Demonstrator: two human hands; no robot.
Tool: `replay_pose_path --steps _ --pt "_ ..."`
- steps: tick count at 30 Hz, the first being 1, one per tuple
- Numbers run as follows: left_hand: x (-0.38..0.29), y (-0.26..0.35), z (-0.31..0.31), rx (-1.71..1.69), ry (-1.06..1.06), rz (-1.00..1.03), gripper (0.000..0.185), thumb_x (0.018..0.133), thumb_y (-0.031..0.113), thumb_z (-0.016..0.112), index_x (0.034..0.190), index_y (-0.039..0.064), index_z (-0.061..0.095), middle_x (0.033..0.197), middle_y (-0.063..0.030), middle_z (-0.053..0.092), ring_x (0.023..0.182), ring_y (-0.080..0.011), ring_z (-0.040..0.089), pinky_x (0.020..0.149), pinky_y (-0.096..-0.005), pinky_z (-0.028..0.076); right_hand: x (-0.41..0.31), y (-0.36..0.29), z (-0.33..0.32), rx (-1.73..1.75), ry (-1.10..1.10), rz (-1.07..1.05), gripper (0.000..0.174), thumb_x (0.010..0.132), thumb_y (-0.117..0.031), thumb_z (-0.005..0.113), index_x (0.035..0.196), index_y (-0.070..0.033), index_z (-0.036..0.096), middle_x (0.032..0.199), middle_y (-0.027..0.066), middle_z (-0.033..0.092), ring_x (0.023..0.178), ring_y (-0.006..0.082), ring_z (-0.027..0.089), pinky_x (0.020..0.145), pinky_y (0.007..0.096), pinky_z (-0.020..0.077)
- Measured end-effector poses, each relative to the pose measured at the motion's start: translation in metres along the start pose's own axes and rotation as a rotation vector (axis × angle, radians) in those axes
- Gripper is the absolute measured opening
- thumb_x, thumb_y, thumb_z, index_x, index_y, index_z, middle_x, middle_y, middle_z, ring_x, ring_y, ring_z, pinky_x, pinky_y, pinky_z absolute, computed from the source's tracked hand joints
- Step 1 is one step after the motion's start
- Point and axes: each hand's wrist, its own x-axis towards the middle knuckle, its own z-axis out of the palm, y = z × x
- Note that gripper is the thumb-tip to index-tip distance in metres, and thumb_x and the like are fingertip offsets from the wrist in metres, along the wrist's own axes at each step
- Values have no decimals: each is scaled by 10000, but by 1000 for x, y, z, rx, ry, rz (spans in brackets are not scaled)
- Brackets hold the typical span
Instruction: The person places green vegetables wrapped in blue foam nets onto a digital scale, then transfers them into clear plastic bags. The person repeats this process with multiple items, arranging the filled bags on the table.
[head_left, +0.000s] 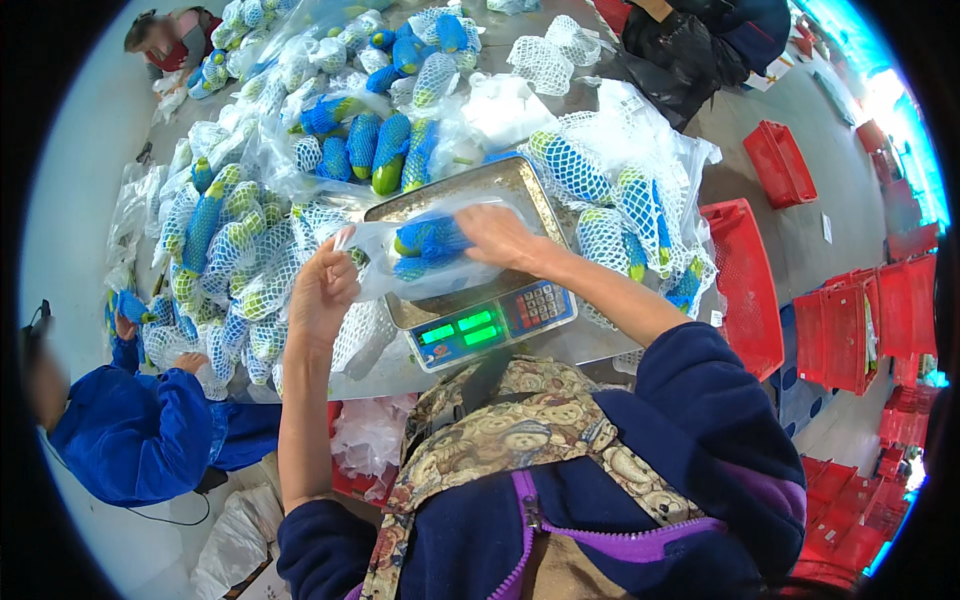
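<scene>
My left hand (327, 289) pinches the edge of a clear plastic bag (371, 259) and holds it up at the left of the scale. Long green produce in blue foam netting (427, 244) lies within the bag. My right hand (499, 236), slightly blurred, grips its right end; whether the fingers are inside the bag is unclear. Beneath both is the worn metal pan (536, 187) of a digital scale (491, 322), its green displays lit. Just left of my left hand, a heap of produce in white foam nets (251, 247) covers the table.
Bagged netted produce (637, 202) lies right of the scale. More blue-netted pieces (390, 154) lie behind it. A red crate (742, 292) stands at the table's right edge. A person in blue (139, 427) handles the heap at left; another person (180, 45) is at the far left.
</scene>
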Motion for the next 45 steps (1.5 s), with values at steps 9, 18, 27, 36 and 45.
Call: replay_pose_path --steps 9,18,27,36,45 --pt "9 2 16 286 -16 43 319 865 91 497 1160 -30 494 641 40 392 511 -42 321 445 -192 247 -4 71 2 331 -26 597 476 672 -376 730 915 14 608 902 167 632 831 327 622 750 397 499" --pt "-1 2 -6 156 -55 -237 318 892 124 533 1142 -71 520 694 23 468 592 -64 424 532 -203 361 -2 25 -95 2217 289 470 170 851 -155 608 834 10 646 831 111 666 767 200 637 763 324 513" --pt "7 -48 89 598 -191 131 283 759 47 542 1035 -15 546 889 -74 602 735 -104 531 669 -242 411 -33 -81 -108 963 608 72 471 949 -442 455 1022 -5 614 956 177 602 990 317 564 845 380 447" --pt "14 -57 112 723 -479 -150 264 748 75 510 991 -17 561 803 -62 589 669 -132 533 627 -263 425 -27 -35 -99 1176 89 80 476 844 -455 605 652 -22 653 547 101 599 503 229 599 527 349 455" --pt "33 -61 31 507 -43 -20 248 898 207 550 1027 -2 588 721 -8 550 617 -108 508 571 -205 415 -37 18 -22 896 550 446 152 811 -161 612 742 -34 660 640 48 657 494 92 527 454 275 391"
